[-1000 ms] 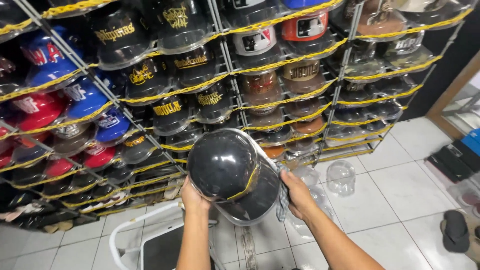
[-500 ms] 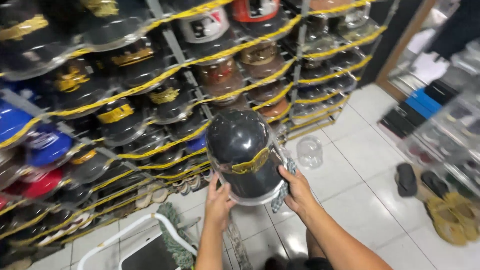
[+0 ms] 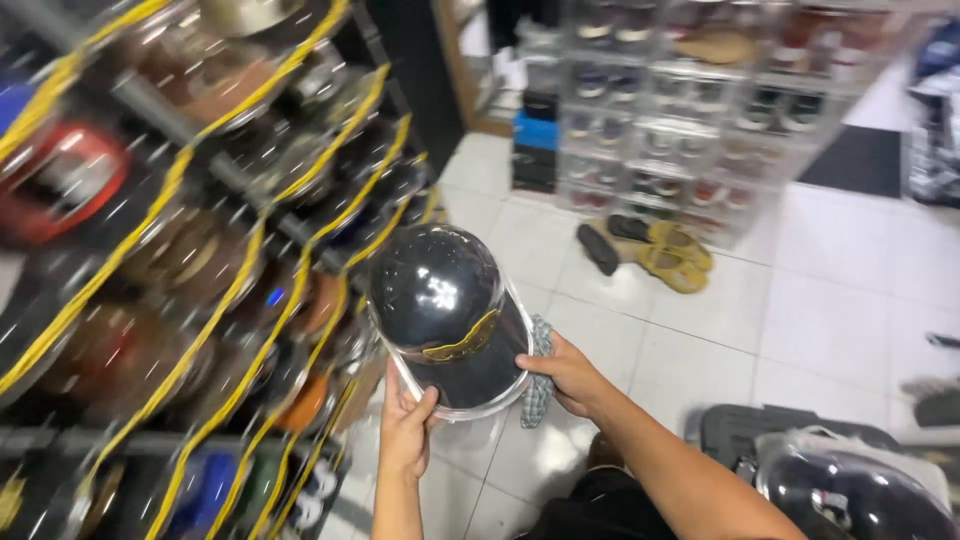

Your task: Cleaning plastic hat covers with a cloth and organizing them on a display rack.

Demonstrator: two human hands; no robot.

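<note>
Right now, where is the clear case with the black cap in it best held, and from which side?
At its lower rim, from both sides. The clear cap case is a wide, smooth dome, so one hand would likely slip. The left hand supports the bottom edge; the right hand braces the right side, with a cloth.

Head-worn camera looks steeply down, close over both hands, toward the tiled floor [image 3: 800, 300].

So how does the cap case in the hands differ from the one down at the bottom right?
The held cap case is up in the air, gripped by the left hand and right hand; the bottom-right case rests on a dark crate, untouched. The held case shows whole, with a gold mark on the cap's brim; the other is cut off by the frame edge. Both are clear domes over dark caps.
</note>
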